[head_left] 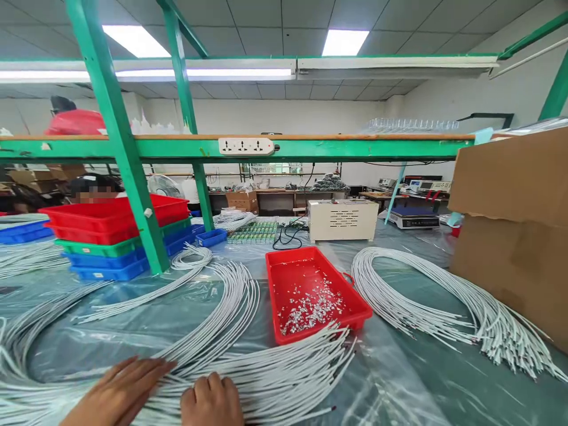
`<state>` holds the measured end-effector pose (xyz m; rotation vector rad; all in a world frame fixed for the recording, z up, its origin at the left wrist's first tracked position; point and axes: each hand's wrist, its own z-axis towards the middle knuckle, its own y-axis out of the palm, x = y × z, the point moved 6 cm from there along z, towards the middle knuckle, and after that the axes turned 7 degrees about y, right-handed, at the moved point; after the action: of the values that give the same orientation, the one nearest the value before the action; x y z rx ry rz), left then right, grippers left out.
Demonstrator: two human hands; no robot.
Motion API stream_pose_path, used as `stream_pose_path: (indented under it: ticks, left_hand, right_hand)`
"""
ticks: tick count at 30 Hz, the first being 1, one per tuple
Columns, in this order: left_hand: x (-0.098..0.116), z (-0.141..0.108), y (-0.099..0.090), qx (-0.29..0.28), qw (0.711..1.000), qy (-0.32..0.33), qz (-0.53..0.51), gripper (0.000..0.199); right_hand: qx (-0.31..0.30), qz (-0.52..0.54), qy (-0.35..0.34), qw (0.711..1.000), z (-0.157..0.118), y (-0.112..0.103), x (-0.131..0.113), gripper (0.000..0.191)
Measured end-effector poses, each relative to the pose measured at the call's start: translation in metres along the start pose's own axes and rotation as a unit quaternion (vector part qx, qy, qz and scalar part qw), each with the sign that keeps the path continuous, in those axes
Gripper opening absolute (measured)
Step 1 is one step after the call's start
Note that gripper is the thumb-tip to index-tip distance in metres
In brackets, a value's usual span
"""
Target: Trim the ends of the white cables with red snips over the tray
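The left hand [126, 390] was laid on the white cables [288, 376], its fingers stretched out and held together. The right hand [212, 401] was set just beside it, fingers curled down on the same cables; whether any were gripped could not be told. The cables were spread across the front of the table [390, 378], too many to be counted, their tips fanned out just before one red tray [290, 281] strewn with metal bits [313, 309]. Another bundle [394, 296] was bent round at the right, where the view was blocked by a carton [510, 254]. At the left, a stack [97, 228] of two red, one green and at least two blue trays was partly hidden by a green post [124, 148]. Beyond, one beige box [342, 220] and one scale [410, 218] were placed. Three sockets were counted on the power strip [246, 146]. Small labels were seen on the stack, their writing unreadable.
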<state>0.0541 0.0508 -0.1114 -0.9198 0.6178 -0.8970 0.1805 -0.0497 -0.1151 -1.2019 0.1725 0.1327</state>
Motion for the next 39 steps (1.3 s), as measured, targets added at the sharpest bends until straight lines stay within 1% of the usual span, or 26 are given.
stream_pose_path:
  ticks: [3, 5, 7, 9, 11, 13, 16, 18, 20, 23, 26, 28, 32, 35, 37, 39]
  left_hand:
    - [0.023, -0.006, 0.015, -0.024, 0.998, -0.050, -0.016, 0.036]
    - [0.026, -0.008, 0.018, -0.028, 0.995, -0.099, -0.011, 0.041]
    - [0.024, -0.009, 0.017, -0.011, 0.989, -0.148, 0.012, 0.044]
    - [0.020, -0.008, 0.014, 0.014, 0.982, -0.184, 0.034, 0.046]
    - [0.018, -0.007, 0.013, 0.028, 0.977, -0.211, 0.033, 0.048]
    - [0.014, -0.006, 0.010, 0.039, 0.966, -0.254, 0.023, 0.048]
    - [0.002, -0.010, 0.000, 0.066, 0.940, -0.334, 0.030, 0.048]
    - [-0.009, -0.013, -0.005, 0.071, 0.929, -0.362, 0.042, 0.048]
    - [-0.022, -0.017, -0.008, 0.058, 0.931, -0.357, 0.045, 0.044]
    - [-0.039, -0.023, -0.011, 0.042, 0.944, -0.324, 0.039, 0.040]
    - [-0.053, -0.027, -0.013, 0.033, 0.957, -0.287, 0.028, 0.047]
    - [-0.059, -0.027, -0.014, 0.024, 0.964, -0.265, 0.018, 0.056]
    - [-0.064, -0.024, -0.015, 0.020, 0.970, -0.241, 0.006, 0.075]
    - [-0.064, -0.024, -0.013, 0.016, 0.972, -0.235, -0.002, 0.077]
    - [-0.062, -0.024, -0.014, 0.036, 0.972, -0.234, 0.001, 0.077]
    - [-0.059, -0.024, -0.017, 0.070, 0.970, -0.232, 0.015, 0.076]
  right_hand:
    - [0.007, 0.011, -0.009, 1.000, -0.005, -0.014, 0.002, 0.015]
    - [0.006, 0.011, -0.042, 0.999, -0.008, -0.020, 0.002, 0.014]
    - [-0.002, 0.005, -0.082, 0.997, -0.011, -0.023, 0.002, 0.014]
    - [-0.011, -0.005, -0.111, 0.994, -0.014, -0.023, 0.003, 0.015]
    - [-0.018, -0.015, -0.127, 0.992, -0.016, -0.023, 0.005, 0.016]
    - [-0.024, -0.022, -0.140, 0.990, -0.018, -0.025, 0.008, 0.016]
    - [-0.031, -0.028, -0.163, 0.986, -0.017, -0.030, 0.011, 0.014]
    - [-0.035, -0.030, -0.178, 0.983, -0.016, -0.033, 0.012, 0.014]
    - [-0.040, -0.030, -0.185, 0.981, -0.014, -0.034, 0.014, 0.015]
    - [-0.051, -0.030, -0.182, 0.981, -0.013, -0.035, 0.017, 0.015]
    - [-0.060, -0.023, -0.188, 0.980, -0.015, -0.035, 0.019, 0.014]
    - [-0.063, -0.017, -0.194, 0.979, -0.018, -0.036, 0.019, 0.014]
    - [-0.069, -0.014, -0.199, 0.978, -0.024, -0.038, 0.018, 0.014]
    - [-0.068, -0.016, -0.208, 0.976, -0.032, -0.042, 0.023, 0.012]
    - [-0.062, -0.027, -0.203, 0.977, -0.040, -0.047, 0.034, 0.013]
    - [-0.056, -0.045, -0.185, 0.980, -0.050, -0.051, 0.051, 0.013]
